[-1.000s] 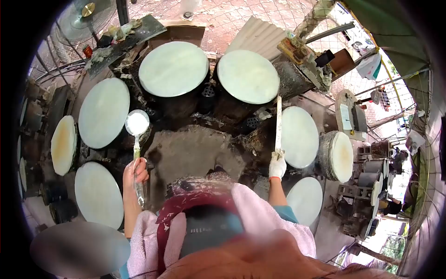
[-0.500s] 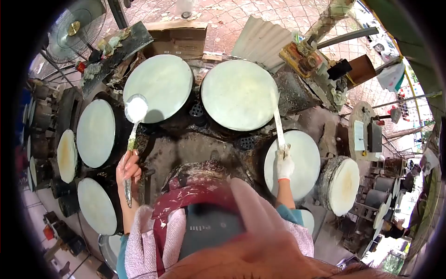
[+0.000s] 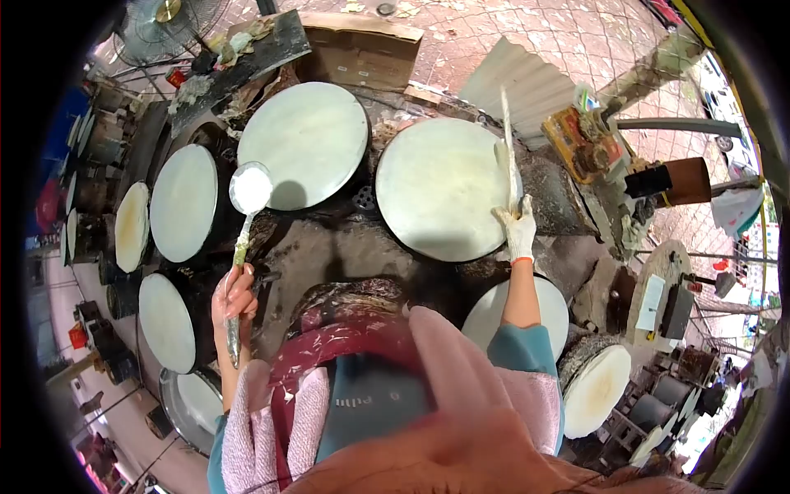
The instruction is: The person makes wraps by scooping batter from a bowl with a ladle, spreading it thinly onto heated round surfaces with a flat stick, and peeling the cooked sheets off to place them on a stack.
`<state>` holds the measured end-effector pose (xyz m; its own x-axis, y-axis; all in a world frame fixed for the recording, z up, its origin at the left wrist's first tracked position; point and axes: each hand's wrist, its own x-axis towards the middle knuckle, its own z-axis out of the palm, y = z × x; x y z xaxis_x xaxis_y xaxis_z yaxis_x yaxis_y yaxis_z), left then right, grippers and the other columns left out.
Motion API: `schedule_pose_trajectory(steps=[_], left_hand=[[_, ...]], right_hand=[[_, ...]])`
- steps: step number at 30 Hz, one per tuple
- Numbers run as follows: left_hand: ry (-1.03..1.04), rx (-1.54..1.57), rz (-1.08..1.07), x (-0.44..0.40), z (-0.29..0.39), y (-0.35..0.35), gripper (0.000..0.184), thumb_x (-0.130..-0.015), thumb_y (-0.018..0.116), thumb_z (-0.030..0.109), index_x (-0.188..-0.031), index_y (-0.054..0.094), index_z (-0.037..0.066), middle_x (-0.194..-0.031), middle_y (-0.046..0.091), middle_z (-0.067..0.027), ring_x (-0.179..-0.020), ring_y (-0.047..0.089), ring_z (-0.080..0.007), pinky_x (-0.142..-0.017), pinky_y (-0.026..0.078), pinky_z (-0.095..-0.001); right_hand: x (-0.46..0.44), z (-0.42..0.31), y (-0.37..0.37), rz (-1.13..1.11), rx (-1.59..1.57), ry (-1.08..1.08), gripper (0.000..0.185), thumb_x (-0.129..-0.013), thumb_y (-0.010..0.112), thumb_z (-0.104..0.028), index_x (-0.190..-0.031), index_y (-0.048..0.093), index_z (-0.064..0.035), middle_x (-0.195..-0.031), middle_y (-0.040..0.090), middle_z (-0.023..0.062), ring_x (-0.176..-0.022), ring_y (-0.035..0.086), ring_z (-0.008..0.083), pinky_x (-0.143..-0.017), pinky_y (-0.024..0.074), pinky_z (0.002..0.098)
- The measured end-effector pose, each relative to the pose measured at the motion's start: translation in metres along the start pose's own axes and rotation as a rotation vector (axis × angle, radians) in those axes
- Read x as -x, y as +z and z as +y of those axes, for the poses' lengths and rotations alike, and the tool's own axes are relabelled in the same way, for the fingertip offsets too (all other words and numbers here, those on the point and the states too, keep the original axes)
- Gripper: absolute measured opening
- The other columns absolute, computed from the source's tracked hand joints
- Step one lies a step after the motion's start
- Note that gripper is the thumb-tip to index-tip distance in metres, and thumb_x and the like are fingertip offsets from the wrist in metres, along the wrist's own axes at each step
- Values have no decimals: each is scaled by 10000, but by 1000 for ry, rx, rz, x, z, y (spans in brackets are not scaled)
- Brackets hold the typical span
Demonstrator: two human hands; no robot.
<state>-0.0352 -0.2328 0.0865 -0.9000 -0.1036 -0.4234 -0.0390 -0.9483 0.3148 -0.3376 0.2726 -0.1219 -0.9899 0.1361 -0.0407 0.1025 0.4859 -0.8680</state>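
The bare left hand (image 3: 234, 296) is holding a ladle (image 3: 250, 189) by its handle, its grip curling closed around the shaft; the ladle's bowl is carrying something white and is overlapping, in this view, the lower-left edge of a pale-topped round griddle (image 3: 304, 140), a dark shadow lying on the top just beside it; the gloved right hand (image 3: 518, 229) is holding a long flat stick (image 3: 507, 140) — its grip pinching the near end, its thumb pointing towards a second round griddle (image 3: 436, 189); the stick is running along that griddle's right edge, its tip reaching towards a corrugated sheet (image 3: 518, 82) — whether it is touching the griddle, I cannot tell; a third griddle (image 3: 485, 321) is sitting beneath the right forearm; a cardboard box (image 3: 358, 62) is standing behind the first.
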Motion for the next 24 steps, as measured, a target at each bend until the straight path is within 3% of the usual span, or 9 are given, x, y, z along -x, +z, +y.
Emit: schedule_pose_trajectory(steps=[1, 2, 3, 6, 13, 17, 20, 23, 24], left_hand=[[10, -11, 16, 1, 2, -2, 331, -1039, 287, 201, -1091, 450, -82, -640, 410, 16, -337, 357, -43, -385, 262, -219], [10, -35, 33, 1, 4, -1, 323, -1038, 299, 200, -1076, 469, -72, -629, 404, 27, -335, 349, -36, -382, 262, -216], [18, -60, 41, 1, 7, -3, 320, -1038, 304, 199, -1075, 472, -71, -624, 400, 29, -334, 347, -34, -383, 264, -215], [29, -127, 79, -2, 16, -5, 302, -1036, 325, 197, -1068, 488, -55, -598, 382, 38, -328, 329, -31, -384, 269, -209], [-76, -190, 50, -42, 61, -25, 289, -1033, 339, 207, -1069, 500, -30, -590, 372, 39, -320, 314, -49, -375, 264, -229], [-160, -330, -14, -77, 83, -30, 265, -1019, 389, 220, -1035, 523, -9, -567, 353, 51, -315, 295, -44, -369, 263, -229], [-241, -403, -56, -106, 92, -28, 267, -1008, 419, 243, -1015, 536, 3, -557, 340, 61, -317, 285, -39, -371, 273, -228], [-299, -481, -88, -129, 90, -24, 271, -1011, 406, 243, -1014, 533, 3, -561, 341, 67, -323, 283, -32, -361, 273, -229], [-325, -453, -119, -136, 89, -25, 270, -1014, 400, 238, -1017, 531, 2, -560, 342, 64, -320, 284, -35, -355, 270, -229]], right_hand=[[-3, -20, 4, 72, 275, -107, 704, -737, 753, -62, -1345, 417, 49, -1268, 540, 175, -1065, 601, 243, -971, 453, 318], [-9, -18, 8, 82, 241, -21, 706, -692, 768, -79, -1321, 464, 24, -1230, 583, 150, -1030, 606, 192, -956, 438, 287], [1, -54, 6, 35, 124, -29, 553, -711, 744, -71, -1225, 556, 2, -1081, 655, 110, -934, 614, 167, -880, 463, 280], [13, -119, 10, 62, 149, -25, 346, -715, 735, -66, -1034, 632, 17, -888, 674, 53, -784, 594, 129, -770, 480, 267], [31, -223, 30, 67, -27, -81, 350, -731, 713, -26, -1063, 618, 28, -897, 662, 77, -795, 585, 130, -770, 475, 264], [54, -266, 31, 105, -166, -51, 319, -728, 722, 4, -1029, 621, 33, -870, 634, 41, -750, 548, 103, -705, 465, 243], [76, -280, 13, 194, -232, -13, 310, -732, 727, 9, -1024, 624, 30, -882, 633, 44, -748, 538, 95, -686, 457, 230], [105, -291, -31, 270, -338, 123, 267, -723, 735, 9, -968, 632, -1, -792, 613, 11, -653, 533, 86, -605, 457, 226], [117, -281, -58, 292, -211, 182, 240, -726, 742, -23, -941, 636, -17, -768, 616, -2, -622, 546, 90, -581, 460, 222]])
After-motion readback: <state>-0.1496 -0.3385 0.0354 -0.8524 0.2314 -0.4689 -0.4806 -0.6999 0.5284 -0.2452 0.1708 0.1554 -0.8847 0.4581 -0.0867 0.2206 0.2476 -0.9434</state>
